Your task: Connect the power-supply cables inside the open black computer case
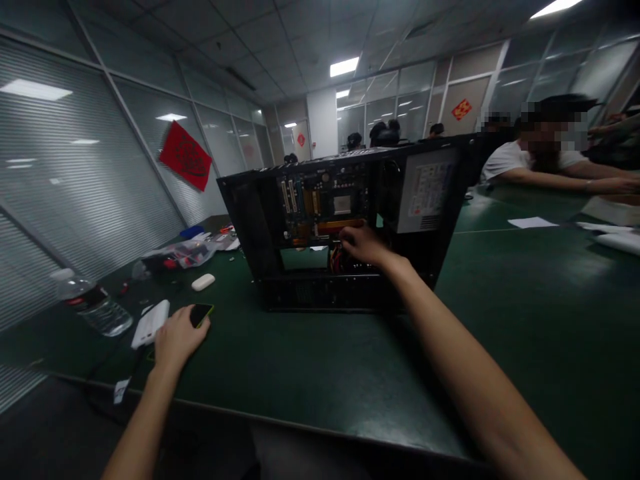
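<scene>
An open black computer case [260, 227] stands upright on the dark green table [310, 373], its motherboard [325, 200] and power supply [430, 190] showing. My right hand [364, 244] reaches inside the case below the motherboard, fingers curled at some red cables [336, 259]; whether it grips them is hidden. My left hand [176, 339] rests on the table near the front edge, fingers closed over a dark phone [201, 313] in a green case. A white power bank [150, 323] lies just left of that hand.
A plastic water bottle [93, 305] lies at the far left. A clear bag of parts [183, 253] and a small white object [203, 282] sit behind the phone. People sit at the far right of the table with papers [533, 223]. Glass partition walls surround the room.
</scene>
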{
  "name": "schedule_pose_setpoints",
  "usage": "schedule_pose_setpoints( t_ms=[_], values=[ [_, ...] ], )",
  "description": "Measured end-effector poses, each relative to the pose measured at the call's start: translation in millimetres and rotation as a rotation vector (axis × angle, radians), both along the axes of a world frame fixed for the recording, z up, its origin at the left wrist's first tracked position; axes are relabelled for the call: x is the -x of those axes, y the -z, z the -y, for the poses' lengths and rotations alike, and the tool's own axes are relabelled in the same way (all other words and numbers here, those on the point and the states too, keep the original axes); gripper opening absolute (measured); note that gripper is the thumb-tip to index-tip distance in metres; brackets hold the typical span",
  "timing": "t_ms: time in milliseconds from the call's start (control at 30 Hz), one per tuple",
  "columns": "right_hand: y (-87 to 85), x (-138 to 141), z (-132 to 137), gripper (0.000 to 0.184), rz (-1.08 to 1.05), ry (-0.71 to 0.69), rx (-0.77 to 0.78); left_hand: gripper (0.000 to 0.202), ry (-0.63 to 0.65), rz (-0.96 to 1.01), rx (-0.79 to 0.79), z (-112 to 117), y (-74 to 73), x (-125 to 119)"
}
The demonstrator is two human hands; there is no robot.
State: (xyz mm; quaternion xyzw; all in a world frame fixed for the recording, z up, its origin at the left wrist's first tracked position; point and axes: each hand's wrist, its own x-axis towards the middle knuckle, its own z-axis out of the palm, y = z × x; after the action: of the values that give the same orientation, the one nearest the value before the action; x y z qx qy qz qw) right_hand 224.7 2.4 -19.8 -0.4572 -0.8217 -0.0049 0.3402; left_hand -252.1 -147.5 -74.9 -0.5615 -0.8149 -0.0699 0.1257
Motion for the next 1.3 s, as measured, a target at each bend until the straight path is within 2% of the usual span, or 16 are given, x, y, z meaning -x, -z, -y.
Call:
schedule_pose_setpoints(
  t_ms=[67,167,333,667,1033,1300],
  values=[
    [0.1,-1,0,0.017,-0.003,-0.006,0.001,0.057,-0.001,0.000,0.047,1,2.0,-9],
    [1.5,-3,-1,0.018,-0.009,-0.021,0.009,0.059,-0.046,0.026,0.032,7,4.7,-17],
    [3.6,-3,-5,0.017,-0.017,-0.033,0.004,0.062,-0.071,0.047,0.026,12,6.1,-10],
    [-2.8,1,-2,0.018,-0.011,-0.023,0.000,0.066,-0.077,0.082,0.062,3,4.4,0],
    [-6.8,-2,-2,0.019,-0.058,0.126,-0.022,0.067,-0.091,0.112,0.056,7,0.3,-2],
    [-8.7,-1,-1,0.018,-0.098,0.169,-0.016,0.068,-0.098,0.129,0.062,9,-2.6,-4]
  ],
)
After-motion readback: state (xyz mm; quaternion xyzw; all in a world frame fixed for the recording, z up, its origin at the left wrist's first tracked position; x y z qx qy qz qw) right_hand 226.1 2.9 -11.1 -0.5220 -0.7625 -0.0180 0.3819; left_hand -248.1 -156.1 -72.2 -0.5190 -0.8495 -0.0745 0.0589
